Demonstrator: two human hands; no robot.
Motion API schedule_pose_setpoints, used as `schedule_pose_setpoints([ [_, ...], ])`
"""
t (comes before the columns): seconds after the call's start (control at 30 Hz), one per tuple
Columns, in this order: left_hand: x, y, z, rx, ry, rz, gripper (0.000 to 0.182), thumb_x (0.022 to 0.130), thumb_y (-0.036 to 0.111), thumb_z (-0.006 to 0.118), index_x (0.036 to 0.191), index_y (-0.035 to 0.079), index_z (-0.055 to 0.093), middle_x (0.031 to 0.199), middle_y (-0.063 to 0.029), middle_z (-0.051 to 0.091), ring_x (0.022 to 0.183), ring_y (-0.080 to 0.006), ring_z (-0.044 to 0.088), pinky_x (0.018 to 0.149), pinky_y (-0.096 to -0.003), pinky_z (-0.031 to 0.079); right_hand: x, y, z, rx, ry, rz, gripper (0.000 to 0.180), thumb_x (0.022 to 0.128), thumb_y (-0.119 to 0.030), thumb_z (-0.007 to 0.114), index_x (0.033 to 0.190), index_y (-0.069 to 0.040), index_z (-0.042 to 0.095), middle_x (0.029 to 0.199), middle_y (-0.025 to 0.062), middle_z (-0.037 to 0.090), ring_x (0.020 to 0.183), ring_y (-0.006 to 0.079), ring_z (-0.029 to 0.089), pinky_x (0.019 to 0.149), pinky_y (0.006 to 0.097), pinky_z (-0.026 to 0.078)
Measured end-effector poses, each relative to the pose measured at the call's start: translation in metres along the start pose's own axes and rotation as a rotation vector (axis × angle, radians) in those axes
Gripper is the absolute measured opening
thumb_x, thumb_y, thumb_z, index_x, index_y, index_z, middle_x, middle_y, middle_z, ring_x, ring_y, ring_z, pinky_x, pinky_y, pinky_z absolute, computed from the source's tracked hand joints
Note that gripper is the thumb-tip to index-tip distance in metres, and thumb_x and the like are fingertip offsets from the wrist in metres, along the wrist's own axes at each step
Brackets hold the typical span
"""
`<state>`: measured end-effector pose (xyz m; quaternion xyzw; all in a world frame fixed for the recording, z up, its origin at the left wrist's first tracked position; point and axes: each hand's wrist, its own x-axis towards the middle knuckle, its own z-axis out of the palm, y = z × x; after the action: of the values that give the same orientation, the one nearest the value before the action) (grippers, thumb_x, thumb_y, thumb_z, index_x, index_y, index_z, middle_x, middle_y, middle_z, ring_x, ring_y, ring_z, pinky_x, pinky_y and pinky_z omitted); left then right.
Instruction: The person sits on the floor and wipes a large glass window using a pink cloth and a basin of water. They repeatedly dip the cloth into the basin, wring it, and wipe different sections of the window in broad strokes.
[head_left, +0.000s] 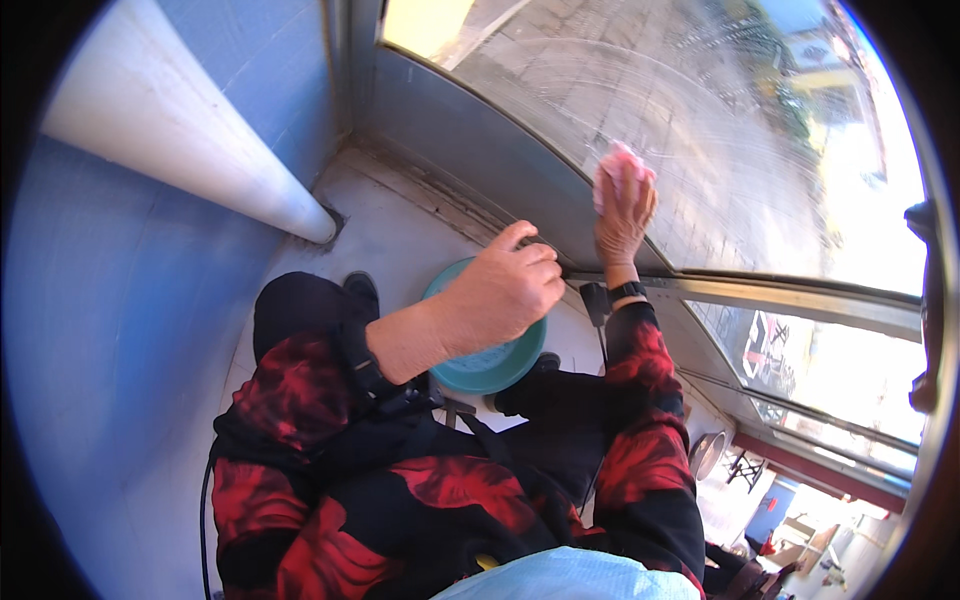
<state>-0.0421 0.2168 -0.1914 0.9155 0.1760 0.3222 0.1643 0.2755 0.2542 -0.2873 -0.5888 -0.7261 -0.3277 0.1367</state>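
My right hand (624, 229) presses a crumpled pink cloth (621, 169) against the lower part of a glass pane (720, 172). Curved whitish streaks and wet-looking smears mark the glass. My left hand (499, 296) hangs in front of me with its fingers curled; its palm is turned away, so I cannot see whether it holds anything. Below that hand, a turquoise plastic basin (491, 384) stands on the floor between my feet. Bubbly or rippled liquid shows in it, partly covered by my left hand and forearm.
A thick white pipe (187, 127) meets the floor beside the blue tiled wall (142, 277) at left. The pane sits in a metal frame (480, 135) with a grimy floor track. At lower right are a metal bowl (706, 455) and a black folding stool (745, 469).
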Motion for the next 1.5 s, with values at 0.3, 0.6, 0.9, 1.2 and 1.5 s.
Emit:
schedule_pose_setpoints([
  [0.3, 0.004, -0.008, 0.001, 0.023, -0.017, -0.04, 0.02, 0.082, 0.014, 0.059, 0.096, 0.004, 0.069, 0.101, -0.0072, 0.068, 0.11, -0.0216, 0.061, 0.106, -0.0451, 0.038, 0.14, -0.123, 0.044, 0.077, -0.071, -0.365, 0.056, 0.087, -0.011, 0.053, 0.141, -0.027, 0.051, 0.158, -0.004, 0.032, 0.146, 0.0226, 0.028, 0.118, 0.0458, 0.023],
  [0.6, 0.0, -0.004, -0.008, 0.047, 0.015, -0.007, 0.018, 0.083, 0.013, 0.059, 0.095, 0.004, 0.07, 0.1, -0.0072, 0.069, 0.109, -0.0217, 0.062, 0.105, -0.0448, 0.039, -0.007, 0.03, -0.056, -0.09, 0.064, -0.02, 0.057, 0.087, -0.001, 0.05, 0.14, -0.021, 0.053, 0.152, 0.0046, 0.04, 0.145, 0.0291, 0.029, 0.117, 0.045, 0.027],
  [0.9, 0.001, -0.005, 0.001, 0.097, -0.02, 0.003, 0.015, 0.081, 0.013, 0.058, 0.091, 0.007, 0.068, 0.097, -0.0056, 0.068, 0.108, -0.0206, 0.061, 0.106, -0.044, 0.038, 0.16, 0.023, -0.1, -0.111, 0.634, 0.149, 0.043, 0.1, -0.02, 0.043, 0.139, -0.003, 0.051, 0.143, 0.0152, 0.05, 0.14, 0.0326, 0.037, 0.113, 0.0494, 0.028],
  [1.2, -0.01, -0.012, -0.004, 0.073, -0.005, -0.039, 0.011, 0.082, 0.012, 0.061, 0.09, 0.01, 0.067, 0.094, -0.0031, 0.066, 0.105, -0.0201, 0.061, 0.105, -0.0437, 0.038, 0.227, -0.037, -0.106, -0.048, 0.291, -0.422, 0.061, 0.083, 0.001, 0.05, 0.139, -0.022, 0.055, 0.155, -0.0009, 0.038, 0.144, 0.0216, 0.034, 0.114, 0.0471, 0.026],
  [1.5, -0.015, -0.016, -0.003, 0.054, 0.154, -0.017, 0.006, 0.08, 0.009, 0.062, 0.083, 0.01, 0.067, 0.084, -0.0032, 0.064, 0.101, -0.021, 0.061, 0.107, -0.0473, 0.037, 0.432, 0.045, -0.28, -0.307, 1.112, -0.262, 0.024, 0.085, -0.008, 0.055, 0.108, -0.011, 0.059, 0.11, 0.0079, 0.061, 0.101, 0.0302, 0.058, 0.087, 0.0449, 0.045],
])
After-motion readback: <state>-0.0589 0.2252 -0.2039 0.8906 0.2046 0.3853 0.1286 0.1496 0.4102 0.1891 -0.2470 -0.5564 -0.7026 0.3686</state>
